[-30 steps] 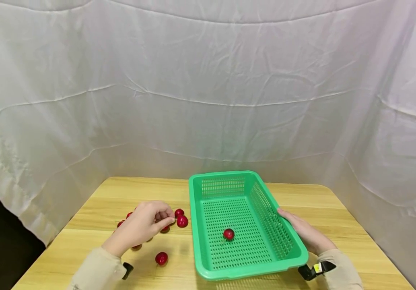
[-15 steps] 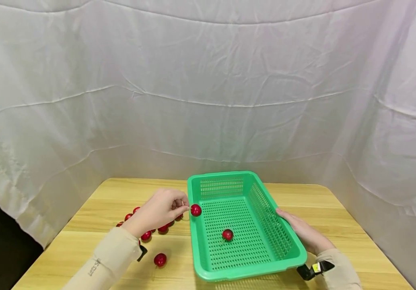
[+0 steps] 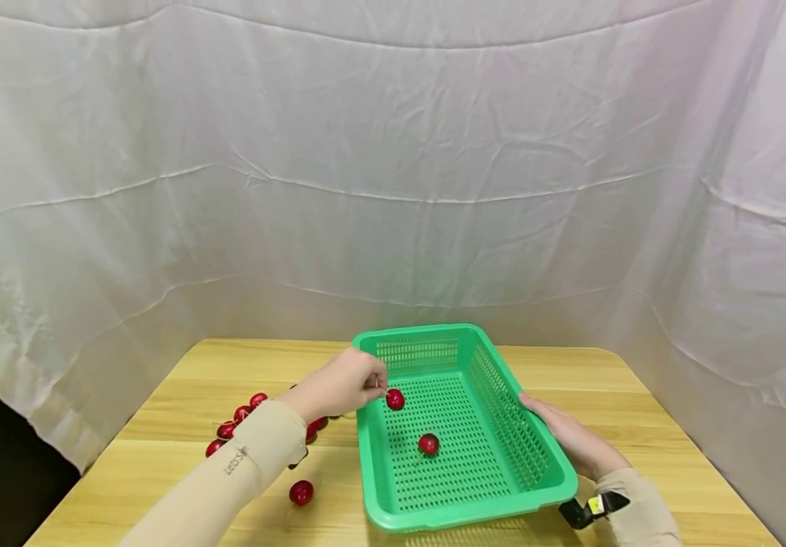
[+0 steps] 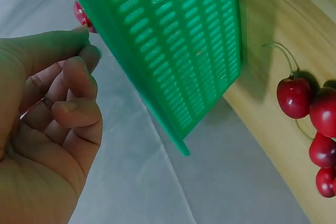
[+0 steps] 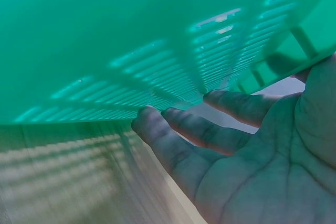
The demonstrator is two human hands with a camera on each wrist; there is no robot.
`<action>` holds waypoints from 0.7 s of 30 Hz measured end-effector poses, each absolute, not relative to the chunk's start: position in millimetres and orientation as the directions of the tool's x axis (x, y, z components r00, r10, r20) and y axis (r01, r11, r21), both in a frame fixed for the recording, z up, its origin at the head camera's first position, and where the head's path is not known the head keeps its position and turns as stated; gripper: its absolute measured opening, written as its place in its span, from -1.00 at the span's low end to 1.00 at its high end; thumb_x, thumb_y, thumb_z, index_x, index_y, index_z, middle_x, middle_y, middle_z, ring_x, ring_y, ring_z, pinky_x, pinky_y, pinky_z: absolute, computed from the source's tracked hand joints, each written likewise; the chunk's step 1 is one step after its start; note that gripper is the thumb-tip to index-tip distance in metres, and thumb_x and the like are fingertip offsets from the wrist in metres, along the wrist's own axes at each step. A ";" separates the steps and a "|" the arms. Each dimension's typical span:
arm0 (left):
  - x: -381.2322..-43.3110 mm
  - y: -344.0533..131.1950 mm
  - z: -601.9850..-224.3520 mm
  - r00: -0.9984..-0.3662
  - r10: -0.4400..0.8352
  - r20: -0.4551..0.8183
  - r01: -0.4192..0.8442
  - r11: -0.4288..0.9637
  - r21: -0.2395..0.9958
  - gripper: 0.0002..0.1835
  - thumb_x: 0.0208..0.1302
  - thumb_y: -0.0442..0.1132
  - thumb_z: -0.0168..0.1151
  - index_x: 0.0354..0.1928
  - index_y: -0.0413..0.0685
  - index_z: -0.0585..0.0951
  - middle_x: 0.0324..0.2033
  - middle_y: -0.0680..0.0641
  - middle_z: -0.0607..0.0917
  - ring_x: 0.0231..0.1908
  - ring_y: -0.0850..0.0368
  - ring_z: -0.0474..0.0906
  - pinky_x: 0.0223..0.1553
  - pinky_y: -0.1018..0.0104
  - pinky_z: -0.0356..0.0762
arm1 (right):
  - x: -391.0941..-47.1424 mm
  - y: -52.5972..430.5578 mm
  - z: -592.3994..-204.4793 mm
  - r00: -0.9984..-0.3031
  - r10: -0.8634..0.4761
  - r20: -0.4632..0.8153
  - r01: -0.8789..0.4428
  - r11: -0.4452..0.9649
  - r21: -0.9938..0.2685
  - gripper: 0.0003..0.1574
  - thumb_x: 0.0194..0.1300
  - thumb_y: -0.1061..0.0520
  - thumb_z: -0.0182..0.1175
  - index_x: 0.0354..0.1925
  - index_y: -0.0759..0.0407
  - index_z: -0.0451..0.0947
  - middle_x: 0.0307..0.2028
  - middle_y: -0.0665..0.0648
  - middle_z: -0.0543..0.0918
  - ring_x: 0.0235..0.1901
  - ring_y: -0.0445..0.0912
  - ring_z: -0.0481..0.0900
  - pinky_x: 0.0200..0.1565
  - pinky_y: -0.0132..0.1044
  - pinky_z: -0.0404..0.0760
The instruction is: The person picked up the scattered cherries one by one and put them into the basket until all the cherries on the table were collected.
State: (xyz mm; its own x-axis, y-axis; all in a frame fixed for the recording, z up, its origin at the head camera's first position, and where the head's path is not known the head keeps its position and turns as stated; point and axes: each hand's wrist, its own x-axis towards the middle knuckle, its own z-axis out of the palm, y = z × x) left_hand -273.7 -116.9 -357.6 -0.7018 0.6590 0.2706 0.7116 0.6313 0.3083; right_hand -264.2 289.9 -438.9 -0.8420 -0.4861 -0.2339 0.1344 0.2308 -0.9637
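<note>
My left hand [image 3: 347,382] pinches the stem of a red cherry [image 3: 395,399] between thumb and fingertips. That cherry hangs just inside the left rim of a green slotted plastic basket [image 3: 471,513]; in the left wrist view only part of the cherry [image 4: 80,14] shows past the rim. Another cherry [image 3: 429,445] lies on the basket's floor. At the basket's right side my right hand [image 3: 574,439] holds it, thumb at the rim. From the right wrist view, the fingers [image 5: 173,140] reach under the slotted wall.
Several cherries [image 3: 226,430] lie grouped on the wooden table [image 3: 181,486] left of the basket, partly hidden by the left forearm. A single cherry [image 3: 301,493] sits nearer the front. Pale curtains [image 3: 393,152] surround the back and sides.
My left hand has carried the cherry by its stem from the group on the table, rightward over the basket's left rim. The right hand and basket have stayed almost still.
</note>
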 end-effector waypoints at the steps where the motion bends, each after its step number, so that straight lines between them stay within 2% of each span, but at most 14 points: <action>1: -275.8 -114.4 -357.9 -0.704 0.664 0.254 0.710 0.637 0.300 -0.80 0.38 -0.38 0.43 -0.41 0.00 0.67 -0.54 0.16 0.56 -0.48 0.35 0.39 -0.29 0.45 0.53 | -264.1 289.8 -438.9 -0.842 -0.486 -0.234 0.134 0.232 -0.964 0.13 0.72 -0.39 -0.30 0.67 0.47 -0.31 0.24 0.37 0.61 0.05 0.05 0.78 0.08 0.03 0.79; 11: -284.4 -93.4 -355.9 -0.726 0.677 0.119 0.683 0.693 0.230 -0.77 0.41 -0.37 0.42 -0.43 0.01 0.66 -0.51 0.15 0.59 -0.47 0.30 0.41 -0.29 0.42 0.53 | -264.7 287.9 -439.2 -0.842 -0.488 -0.228 0.131 0.225 -0.966 0.12 0.73 -0.38 -0.30 0.66 0.49 -0.29 0.24 0.36 0.62 0.06 0.06 0.78 0.09 0.05 0.79; 15: -285.1 -85.2 -356.0 -0.727 0.682 0.077 0.684 0.711 0.166 -0.59 0.40 -0.36 0.43 -0.58 0.05 0.48 -0.60 0.16 0.39 -0.53 0.30 0.24 -0.33 0.42 0.39 | -264.0 288.2 -440.2 -0.843 -0.492 -0.219 0.122 0.221 -0.968 0.11 0.73 -0.37 -0.31 0.66 0.49 -0.27 0.21 0.34 0.64 0.05 0.07 0.78 0.08 0.04 0.79; 21: -290.9 -76.5 -355.8 -0.715 0.697 0.057 0.698 0.705 0.128 -0.44 0.34 -0.49 0.36 -0.65 0.10 0.27 -0.63 0.14 0.19 -0.54 0.27 0.09 -0.40 0.42 0.21 | -264.0 290.0 -440.4 -0.839 -0.500 -0.214 0.121 0.213 -0.970 0.11 0.73 -0.37 -0.32 0.66 0.48 -0.28 0.21 0.33 0.64 0.05 0.07 0.78 0.09 0.04 0.79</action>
State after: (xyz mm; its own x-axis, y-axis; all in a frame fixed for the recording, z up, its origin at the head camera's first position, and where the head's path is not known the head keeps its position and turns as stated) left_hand -290.9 -76.5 -355.8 -0.7147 0.6971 0.0567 0.6976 0.7049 0.1284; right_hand -264.0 290.0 -440.4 -0.8392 -0.4999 -0.2139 0.1205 0.2126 -0.9697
